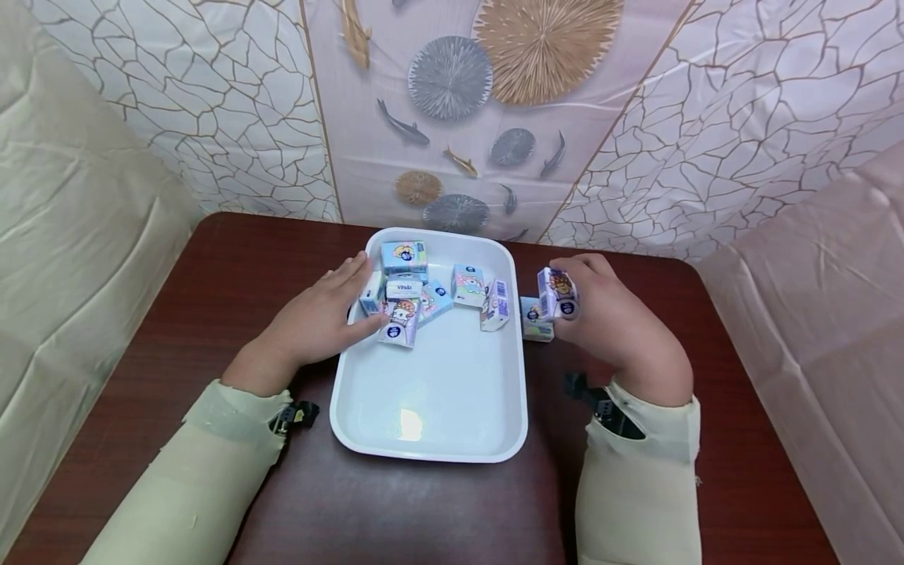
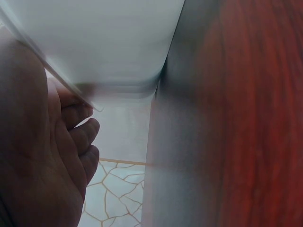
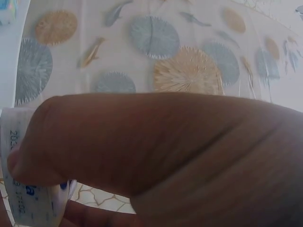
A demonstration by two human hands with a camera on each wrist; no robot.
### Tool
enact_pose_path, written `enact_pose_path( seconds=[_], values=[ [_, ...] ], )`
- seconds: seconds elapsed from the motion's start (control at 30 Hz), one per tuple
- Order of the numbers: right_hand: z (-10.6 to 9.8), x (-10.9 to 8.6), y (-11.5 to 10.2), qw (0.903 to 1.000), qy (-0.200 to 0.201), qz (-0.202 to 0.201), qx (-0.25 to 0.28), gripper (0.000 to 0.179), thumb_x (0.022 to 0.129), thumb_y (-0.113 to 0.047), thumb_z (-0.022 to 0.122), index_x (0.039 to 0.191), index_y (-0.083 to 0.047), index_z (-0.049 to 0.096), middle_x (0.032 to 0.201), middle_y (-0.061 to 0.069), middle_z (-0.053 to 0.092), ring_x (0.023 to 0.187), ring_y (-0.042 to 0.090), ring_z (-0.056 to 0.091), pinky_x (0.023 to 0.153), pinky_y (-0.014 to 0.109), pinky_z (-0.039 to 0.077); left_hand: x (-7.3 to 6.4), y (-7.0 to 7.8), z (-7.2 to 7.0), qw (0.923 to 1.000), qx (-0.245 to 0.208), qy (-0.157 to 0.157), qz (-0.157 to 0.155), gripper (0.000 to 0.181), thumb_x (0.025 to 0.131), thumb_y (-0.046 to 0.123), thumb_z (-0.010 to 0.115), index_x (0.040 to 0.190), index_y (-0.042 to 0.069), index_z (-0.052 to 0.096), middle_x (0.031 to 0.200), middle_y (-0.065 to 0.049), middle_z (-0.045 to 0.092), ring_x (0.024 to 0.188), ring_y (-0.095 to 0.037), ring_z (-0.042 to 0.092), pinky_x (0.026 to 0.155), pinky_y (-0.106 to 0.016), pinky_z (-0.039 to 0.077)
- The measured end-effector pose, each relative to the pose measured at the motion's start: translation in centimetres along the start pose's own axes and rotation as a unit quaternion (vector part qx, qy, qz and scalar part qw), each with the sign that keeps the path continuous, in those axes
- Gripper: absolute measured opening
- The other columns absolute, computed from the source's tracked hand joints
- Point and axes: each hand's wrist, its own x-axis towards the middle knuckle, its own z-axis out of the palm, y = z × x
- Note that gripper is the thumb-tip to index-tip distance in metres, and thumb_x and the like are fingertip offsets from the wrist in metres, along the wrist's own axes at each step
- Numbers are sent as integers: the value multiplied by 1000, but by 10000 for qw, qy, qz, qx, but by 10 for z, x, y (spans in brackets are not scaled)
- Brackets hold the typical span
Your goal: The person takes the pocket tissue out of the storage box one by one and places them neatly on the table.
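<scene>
A white tray holds several small tissue packs. My left hand rests at its upper left rim, fingers extended along the edge and thumb reaching inside beside a purple tissue pack. From the left wrist view, that hand's fingers show loosely bent beside the rim. Just right of the tray, my right hand pinches another purple tissue pack between thumb and fingers. Printed text shows on the end of this held pack in the right wrist view. A blue-green tissue pack lies below it on the table, partly covered.
Inside the tray, a blue pack and others cluster at the upper left, while a blue-pink pack and a purple-white pack are near the right wall. The dark brown table meets a patterned cloth backdrop behind.
</scene>
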Motion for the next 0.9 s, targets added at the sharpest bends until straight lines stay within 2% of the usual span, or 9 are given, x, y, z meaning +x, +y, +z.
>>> enact_pose_path(
  seconds=[0.2,0.57,0.9],
  values=[
    [-1,2,6,9999,-40,135,-57,82,87,-7,79,160,-10,40,159,21,33,120,39,54,99,57,58,0,-2,0,10000,-30,25,77,105,95,84,42,170,21,5,179,3,1,166,-24,6,133,-52,16],
    [0,6,18,9988,-155,453,-84,82,88,-8,78,160,-11,39,161,24,30,119,41,52,97,58,59,0,-1,0,10000,5,-24,27,105,94,85,41,170,23,4,179,5,-1,166,-22,5,133,-50,16],
    [4,13,29,9976,-293,621,-12,82,89,-8,78,161,-10,37,160,26,30,119,43,52,95,59,59,0,-2,0,10000,-10,-7,54,105,95,83,43,170,22,4,179,4,-1,166,-25,6,133,-52,16]
  ],
)
